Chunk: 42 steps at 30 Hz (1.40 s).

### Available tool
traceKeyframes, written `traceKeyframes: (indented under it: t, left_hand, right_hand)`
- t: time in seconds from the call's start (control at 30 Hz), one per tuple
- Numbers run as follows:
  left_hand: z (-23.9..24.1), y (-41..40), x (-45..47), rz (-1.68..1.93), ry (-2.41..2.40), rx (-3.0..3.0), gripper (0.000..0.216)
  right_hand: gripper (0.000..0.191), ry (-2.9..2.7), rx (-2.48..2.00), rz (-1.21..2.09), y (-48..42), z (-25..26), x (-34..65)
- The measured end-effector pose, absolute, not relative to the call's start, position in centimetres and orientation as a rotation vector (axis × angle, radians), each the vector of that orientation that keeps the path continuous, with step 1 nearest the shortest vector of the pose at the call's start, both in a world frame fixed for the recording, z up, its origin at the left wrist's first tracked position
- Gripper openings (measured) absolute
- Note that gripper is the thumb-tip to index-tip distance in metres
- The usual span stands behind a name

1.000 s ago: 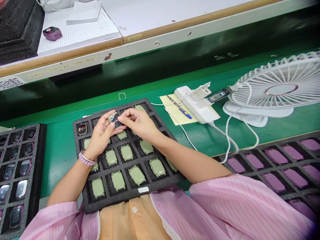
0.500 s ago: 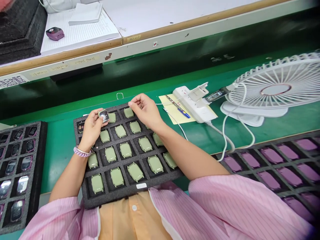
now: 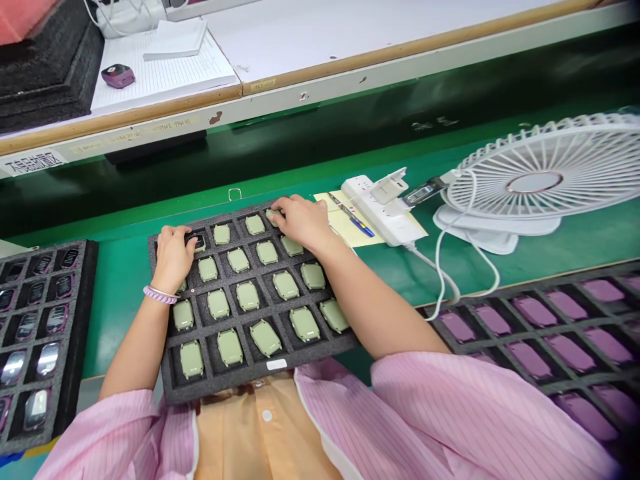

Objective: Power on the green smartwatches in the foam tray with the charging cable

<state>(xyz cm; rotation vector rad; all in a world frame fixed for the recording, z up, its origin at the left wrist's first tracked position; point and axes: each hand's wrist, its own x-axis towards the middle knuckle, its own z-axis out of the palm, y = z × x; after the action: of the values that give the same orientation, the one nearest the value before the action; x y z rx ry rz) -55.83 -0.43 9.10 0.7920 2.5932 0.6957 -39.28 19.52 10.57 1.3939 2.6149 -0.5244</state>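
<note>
A dark foam tray (image 3: pixel 270 365) rests in front of me, its compartments holding several light green watch cases, backs up. My left hand (image 3: pixel 173 257) lies over the tray's far left corner, thumb apart from the bent fingers. Beside that thumb, a watch (image 3: pixel 199 241) with a dark screen sits face up in its compartment. The left fingers cover the corner compartment, so its contents are hidden. At the far right corner, my right hand (image 3: pixel 303 221) pinches a green watch case (image 3: pixel 274 217) between thumb and fingers. Another green case (image 3: pixel 291 246) lies just beneath this hand.
A tray of purple watches (image 3: pixel 65 320) stands left, another tray of purple cases (image 3: pixel 533 360) right. Behind are a white power strip (image 3: pixel 383 213), a pen (image 3: pixel 361 225), cables and a white fan (image 3: pixel 545 173). The raised shelf holds papers (image 3: pixel 175 39) and a purple watch (image 3: pixel 119 76).
The watch held in my left hand now sits face up in a far-row compartment, and that hand has moved left. My right hand has shifted right to the far corner's case.
</note>
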Motion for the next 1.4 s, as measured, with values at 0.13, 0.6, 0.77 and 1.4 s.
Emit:
traceKeyframes:
  t: [0.13, 0.6, 0.77, 1.4]
  left_hand:
    - [9.4, -1.2, -56.9, 0.459, 2.506, 0.987, 0.073]
    - [12.5, 3.3, -53.7, -0.022, 2.545, 1.294, 0.057]
    - [12.9, 0.7, -48.1, -0.018, 2.28, 1.4, 0.071]
    - [13.9, -12.0, -58.1, -0.499, 2.611, 0.731, 0.068]
  right_hand:
    - [0.055, 2.595, 1.321, -0.499, 19.7, 10.2, -39.5]
    - [0.057, 2.732, 1.07, -0.255, 17.4, 10.7, -41.5]
    - [0.06, 2.78, 0.92, -0.333, 20.0, 10.1, -41.0]
    - [0.049, 2.479, 0.735, -0.358, 15.9, 11.6, -35.6]
